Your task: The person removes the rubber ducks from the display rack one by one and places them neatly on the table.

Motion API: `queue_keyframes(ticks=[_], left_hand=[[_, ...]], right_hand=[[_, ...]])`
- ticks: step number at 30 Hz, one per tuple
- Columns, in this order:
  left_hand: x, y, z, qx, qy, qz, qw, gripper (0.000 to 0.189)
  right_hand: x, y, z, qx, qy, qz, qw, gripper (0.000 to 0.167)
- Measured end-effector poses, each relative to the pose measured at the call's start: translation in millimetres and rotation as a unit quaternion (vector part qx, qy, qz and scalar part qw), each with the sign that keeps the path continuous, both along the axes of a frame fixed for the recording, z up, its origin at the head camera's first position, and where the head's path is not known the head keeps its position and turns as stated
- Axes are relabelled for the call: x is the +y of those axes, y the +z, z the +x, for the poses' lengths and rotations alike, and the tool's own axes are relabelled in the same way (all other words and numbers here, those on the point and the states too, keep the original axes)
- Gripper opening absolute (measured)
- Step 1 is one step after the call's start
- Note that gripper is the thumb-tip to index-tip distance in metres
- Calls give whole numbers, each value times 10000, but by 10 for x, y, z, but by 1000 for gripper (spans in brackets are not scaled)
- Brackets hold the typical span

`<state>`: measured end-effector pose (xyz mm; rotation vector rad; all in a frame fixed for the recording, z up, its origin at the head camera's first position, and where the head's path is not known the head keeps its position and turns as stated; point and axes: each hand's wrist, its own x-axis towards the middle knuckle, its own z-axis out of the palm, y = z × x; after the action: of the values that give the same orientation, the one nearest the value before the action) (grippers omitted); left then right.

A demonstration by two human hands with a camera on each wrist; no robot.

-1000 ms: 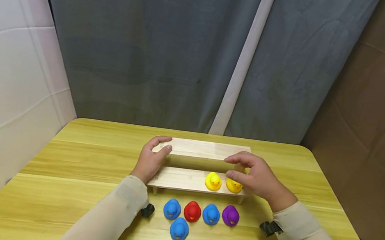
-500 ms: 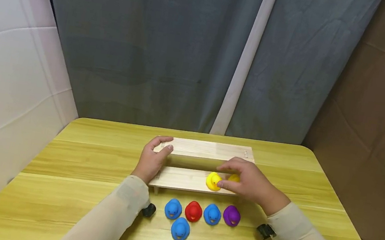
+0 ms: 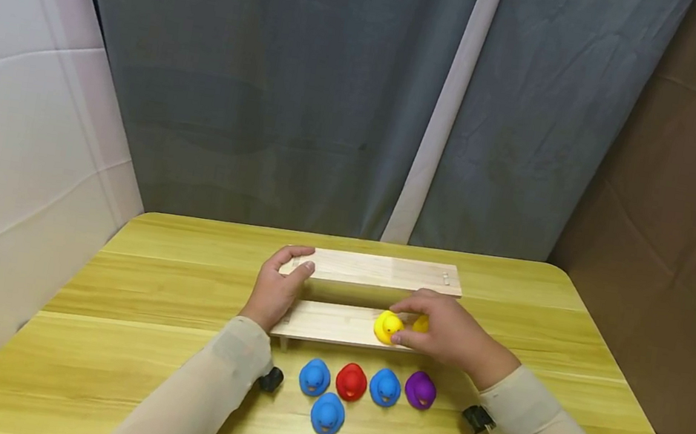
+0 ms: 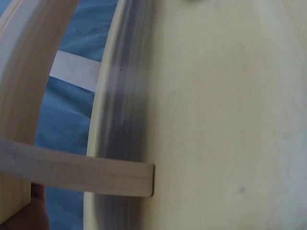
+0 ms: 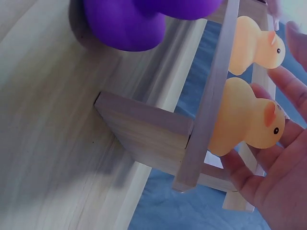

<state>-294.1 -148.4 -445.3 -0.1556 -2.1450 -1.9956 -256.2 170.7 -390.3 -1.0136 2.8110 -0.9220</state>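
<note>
A small two-tier wooden shelf (image 3: 332, 323) stands on the table. My left hand (image 3: 273, 288) grips its upper left end, thumb in front and fingers behind; the left wrist view catches a bit of that hand (image 4: 33, 215) at the wood. Two yellow toy ducks sit on the lower tier's right half. Around the left yellow duck (image 3: 388, 327), my right hand (image 3: 449, 331) has thumb and forefinger, pinching it. The right yellow duck (image 3: 421, 323) is mostly hidden behind that hand; in the right wrist view this nearer duck (image 5: 237, 115) has lower fingers beside it.
Before the shelf lie a blue duck (image 3: 314, 377), a red duck (image 3: 352, 382), another blue duck (image 3: 385, 388) and a purple duck (image 3: 420, 390) in a row. A third blue duck (image 3: 328, 414) lies nearer. Grey curtain (image 3: 273, 86) hangs behind the table (image 3: 134, 335).
My right hand has moved left from the right yellow duck to the left one, closing thumb and forefinger about it. My left hand keeps its grip on the shelf.
</note>
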Motion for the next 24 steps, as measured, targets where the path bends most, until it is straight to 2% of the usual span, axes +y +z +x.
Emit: queue_keyframes(ticks=[12, 24], left_hand=[[13, 28, 16, -12, 7, 3, 10000, 31], [23, 11, -3, -15, 18, -39, 10000, 30]], right_hand=[[-31, -34, -7, -82, -203, 313, 9993, 38], [-57, -19, 17, 157, -134, 138, 9997, 34]])
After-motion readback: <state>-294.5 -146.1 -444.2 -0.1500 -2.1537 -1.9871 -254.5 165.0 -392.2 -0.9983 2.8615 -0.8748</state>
